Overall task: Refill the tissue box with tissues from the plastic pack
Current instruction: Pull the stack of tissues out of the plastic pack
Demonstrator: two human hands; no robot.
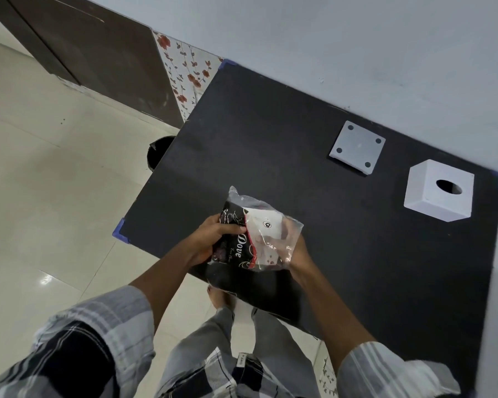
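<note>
The plastic pack (256,237) is held above the near edge of the dark desk (270,145) by both hands. The left hand (210,239) is closed on the printed dark end of the pack, the fingers (230,228) wrapped over its top. The right hand (296,248) is seen through the clear film at the other end; its fingers seem to be inside or behind the film, gripping the white tissues, but which of the two cannot be told. It is judged that the pack is steadied by one hand so that the stack can be drawn out by the other.

From the pack, the tissue box (438,191) stands at about 2 o'clock, well apart, close to the far right corner of the desk. It is set with its oval opening upward, which looks like the normal standing position; nothing is seen in the opening. The square white plate (357,146) with four dark round feet lies at about 1 o'clock, near the box but not touching it. It is probably the bottom cover of the box, laid upside down so that the box can be filled from below. A black bin (158,152) is partly hidden under the left edge of the desk.
</note>
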